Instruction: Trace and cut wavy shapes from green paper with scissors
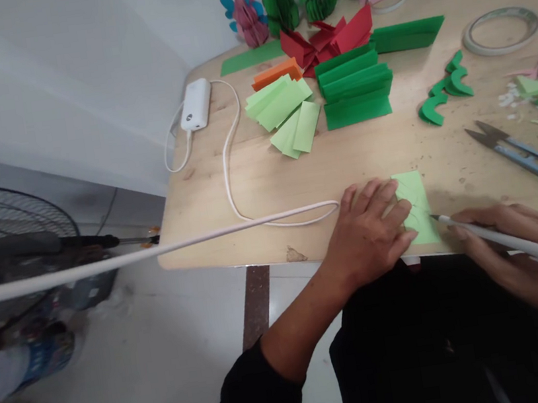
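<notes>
A light green paper rectangle (414,191) lies at the table's front edge, with faint drawn lines on it. My left hand (370,230) rests flat on its left side, fingers stretched out. In my right hand (519,240) is a white pencil (520,243), gripped between thumb and fingers. Its dark tip is at the right edge of the green paper. To the right of the paper lie blue-handled thread snips (525,155), blades apart.
Folded light green papers (281,113), dark green papers (355,86) and red papers (326,40) lie farther back. Cut green pieces (446,90) and a tape roll (500,32) are at right. A white cable (227,167) loops from a power bank (196,103) near my left hand.
</notes>
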